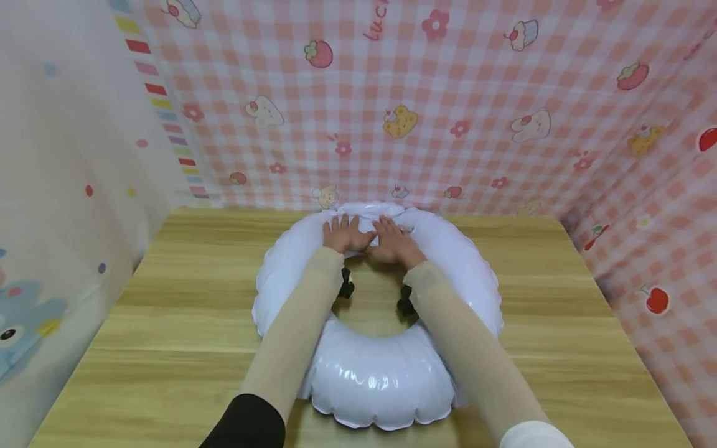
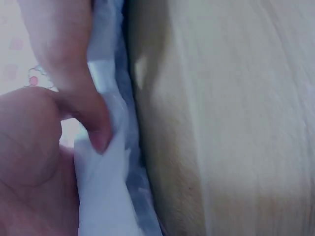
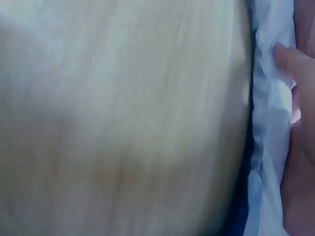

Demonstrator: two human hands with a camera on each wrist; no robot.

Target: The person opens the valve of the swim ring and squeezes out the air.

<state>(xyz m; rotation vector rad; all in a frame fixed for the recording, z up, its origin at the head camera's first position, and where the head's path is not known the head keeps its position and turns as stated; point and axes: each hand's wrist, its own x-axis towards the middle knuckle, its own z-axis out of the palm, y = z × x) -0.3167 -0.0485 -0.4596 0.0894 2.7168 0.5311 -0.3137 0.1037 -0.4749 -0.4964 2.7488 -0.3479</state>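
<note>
On the surface (image 1: 554, 298), the white ring (image 1: 381, 376) is apparently being pressed at its far side by left grip (image 1: 343, 235) and right grip (image 1: 393, 241), both outstretched, clasping nothing, pressure best being kept even.

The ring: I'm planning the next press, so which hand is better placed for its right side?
Likely the right hand: it rests on the far part of the ring, closer to that side. The left hand, farther off, would probably cross it.

Ring (image 1: 381, 373): glossy plastic film, smooth at 6 o'clock, creased at 12 o'clock. Tabletop (image 1: 560, 323): wood-grained, satin finish, smooth. Backdrop (image 1: 358, 93), 12 o'clock: matt cloth, lightly rippled. Sleeves (image 1: 297, 323): matt cloth.
</note>
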